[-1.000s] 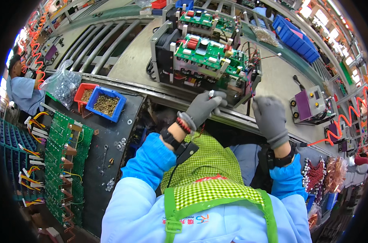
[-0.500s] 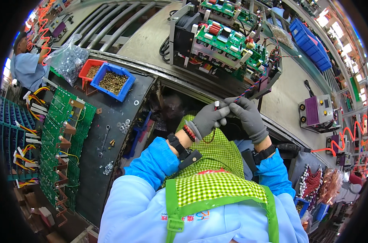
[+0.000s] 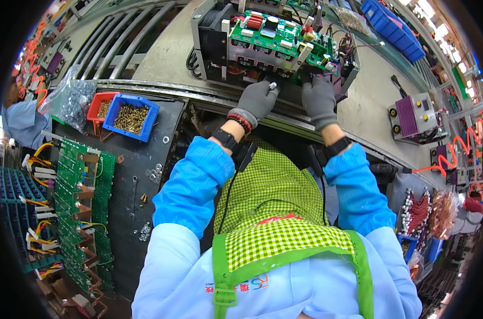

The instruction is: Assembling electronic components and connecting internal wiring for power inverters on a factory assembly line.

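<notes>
An open-framed electronic unit (image 3: 212,45) stands on the bench ahead of me, with green circuit boards (image 3: 284,42) on top and dark side panels. My left hand (image 3: 258,99), in a grey glove, reaches to its near lower side. A small white plug connector (image 3: 273,85) shows at that hand's thumb and forefinger, which are closed on it; the other fingertips are partly hidden. My right hand (image 3: 319,101), also gloved, reaches in under the board's right part, beside thin coloured wires (image 3: 334,69). Its fingertips are lost in the shadow of the unit.
On the left table are a blue bin (image 3: 152,118) and a red bin (image 3: 92,113) of screws, a bag of hardware (image 3: 76,106), a wrench (image 3: 134,196), washers and green boards (image 3: 71,202). A purple-sided device (image 3: 411,117) stands right; a roller conveyor (image 3: 119,48) runs behind.
Both hands have moved forward from above my lap to the unit's near side, the white connector going with the left. My view has shifted a little.
</notes>
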Tool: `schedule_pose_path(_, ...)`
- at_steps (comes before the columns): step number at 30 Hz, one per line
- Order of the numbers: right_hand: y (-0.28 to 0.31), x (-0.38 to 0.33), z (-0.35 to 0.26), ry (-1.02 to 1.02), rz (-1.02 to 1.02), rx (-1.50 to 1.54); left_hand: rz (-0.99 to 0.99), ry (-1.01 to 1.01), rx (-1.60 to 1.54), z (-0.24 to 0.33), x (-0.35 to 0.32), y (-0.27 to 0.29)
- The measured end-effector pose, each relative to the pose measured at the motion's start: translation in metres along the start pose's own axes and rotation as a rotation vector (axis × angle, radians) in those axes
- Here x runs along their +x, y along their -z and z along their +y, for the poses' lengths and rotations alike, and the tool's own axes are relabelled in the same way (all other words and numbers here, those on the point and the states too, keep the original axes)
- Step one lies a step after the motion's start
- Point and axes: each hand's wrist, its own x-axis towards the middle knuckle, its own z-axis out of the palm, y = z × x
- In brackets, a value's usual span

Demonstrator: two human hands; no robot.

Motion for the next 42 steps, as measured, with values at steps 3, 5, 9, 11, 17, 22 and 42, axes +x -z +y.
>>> schedule_pose_path(3, -0.007, 0.032, -0.003, -0.07, -0.712, -0.308, 0.042, -0.117, 0.14, -0.022, 0.003, -0.012)
schedule_pose_path(5, -0.014, 0.045, 0.001, -0.058, -0.673, -0.302, 0.037, -0.108, 0.122, -0.038, 0.005, -0.018)
schedule_pose_path(9, -0.03, 0.05, 0.018, -0.001, -0.526, -0.252, 0.117, -0.203, 0.111, -0.047, 0.002, -0.024)
schedule_pose_path(11, -0.036, 0.051, 0.025, 0.025, -0.451, -0.228, 0.082, -0.155, 0.11, -0.044, 0.003, -0.022)
schedule_pose_path(17, -0.043, 0.044, 0.03, 0.117, -0.199, -0.162, -0.014, -0.089, 0.124, -0.039, 0.0, -0.013)
schedule_pose_path(22, -0.049, 0.043, 0.04, 0.183, 0.012, -0.096, 0.022, -0.177, 0.062, -0.039, -0.001, -0.014)
schedule_pose_path(42, -0.038, 0.043, 0.037, 0.076, -0.548, -0.132, -0.022, -0.187, 0.084, -0.039, 0.0, -0.013)
